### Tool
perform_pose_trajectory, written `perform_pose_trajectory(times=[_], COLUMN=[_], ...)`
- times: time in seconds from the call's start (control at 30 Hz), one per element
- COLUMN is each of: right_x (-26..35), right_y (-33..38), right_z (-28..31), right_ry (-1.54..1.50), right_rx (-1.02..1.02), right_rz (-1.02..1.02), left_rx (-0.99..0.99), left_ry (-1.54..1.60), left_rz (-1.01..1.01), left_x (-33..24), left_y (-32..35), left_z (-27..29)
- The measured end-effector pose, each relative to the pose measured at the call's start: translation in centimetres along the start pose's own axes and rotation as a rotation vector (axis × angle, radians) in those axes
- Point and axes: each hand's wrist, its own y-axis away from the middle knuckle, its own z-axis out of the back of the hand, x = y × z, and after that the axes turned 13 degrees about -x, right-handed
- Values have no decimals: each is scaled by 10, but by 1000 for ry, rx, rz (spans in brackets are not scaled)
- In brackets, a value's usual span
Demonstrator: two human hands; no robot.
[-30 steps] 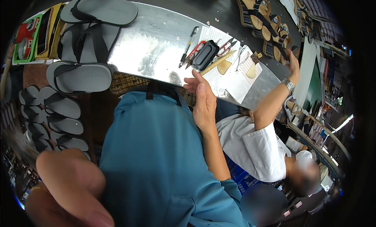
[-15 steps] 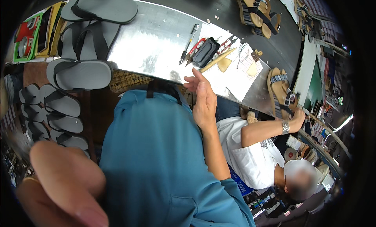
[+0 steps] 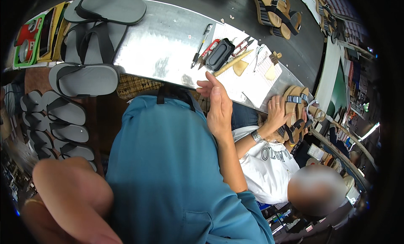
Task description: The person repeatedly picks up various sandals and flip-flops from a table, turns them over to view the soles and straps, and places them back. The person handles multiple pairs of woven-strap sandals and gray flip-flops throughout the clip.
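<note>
My right hand (image 3: 218, 109) hovers at the near edge of a metal worktable (image 3: 155, 46), fingers loosely stretched and holding nothing. Just beyond its fingertips lie a black oval case (image 3: 220, 54) and a pointed tan tool (image 3: 232, 63). My left hand (image 3: 73, 193) looms large and blurred at the lower left, very near the camera. Its fingertips run out of the picture, so what it holds, if anything, is hidden. Grey sandals with dark straps (image 3: 94, 80) are stacked at the table's left end.
A co-worker in a white shirt (image 3: 269, 164), on the right, handles tan-soled sandals (image 3: 294, 105). Paper (image 3: 256, 90), a pen (image 3: 202, 46) and red-handled tools lie on the table. More grey sandals (image 3: 67, 109) stand in rows at left; a green tray (image 3: 29, 40) sits behind.
The co-worker has leaned in, bringing both hands onto the sandals and drawing them closer. My left hand has shifted slightly, its fingertip slipping out of view. My right hand is nearly still.
</note>
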Motion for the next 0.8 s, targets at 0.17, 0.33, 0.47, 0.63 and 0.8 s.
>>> perform_pose_trajectory(times=[0.17,0.33,0.47,0.63,0.8], right_x=[-3,-2,-4,1,-3], right_y=[-2,-10,-25,-81,-210], right_z=[2,3,6,36,117], right_ry=[-8,-27,-39,44,704], right_rx=[-3,33,59,-192,-527], right_rz=[6,30,57,15,447], left_rx=[-61,-207,-321,-243,-384], left_ry=[169,194,437,219,446], left_rz=[33,-36,237,-64,-159], left_x=[9,24,7,17,44], left_y=[4,2,17,17,23], left_z=[-4,-36,-38,-34,-76])
